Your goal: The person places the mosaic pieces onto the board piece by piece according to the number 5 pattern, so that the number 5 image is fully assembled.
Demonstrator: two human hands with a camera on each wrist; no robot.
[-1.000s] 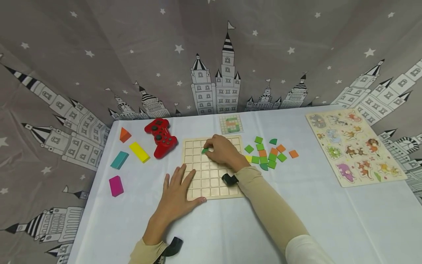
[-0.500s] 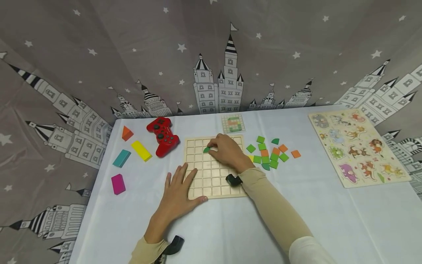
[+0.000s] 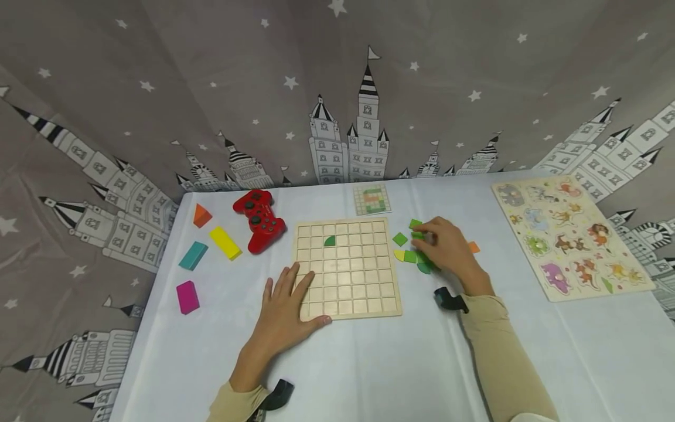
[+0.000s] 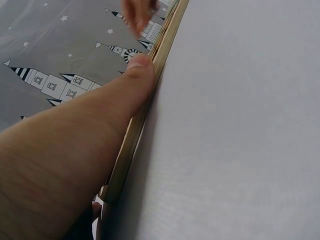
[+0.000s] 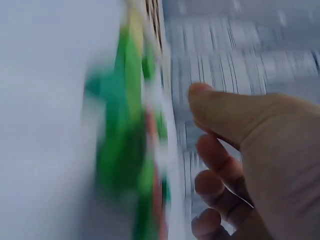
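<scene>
My left hand [image 3: 285, 305] rests with spread fingers on the left edge of a wooden grid board [image 3: 358, 278]; in the left wrist view its thumb [image 4: 139, 65] lies along the board's rim. One green quarter-circle tile [image 3: 329, 241] sits in an upper square of the grid. My right hand [image 3: 445, 252] hovers over the loose tiles right of the board, its fingers loosely bent and nothing between them in the right wrist view. Green square tiles [image 3: 400, 239], a yellow tile [image 3: 399, 255] and a green quarter-circle tile [image 3: 424, 267] show around it; the hand hides several others.
A small pattern card [image 3: 372, 199] lies behind the board. Left of it are a red game controller [image 3: 259, 221] and yellow [image 3: 225, 243], teal [image 3: 193, 255], magenta [image 3: 187, 297] and orange [image 3: 201, 215] blocks. An animal puzzle board [image 3: 569, 234] lies at the right.
My right hand has let go of the green quarter-circle tile in the grid and moved right to the loose tiles. The left hand has stayed on the board.
</scene>
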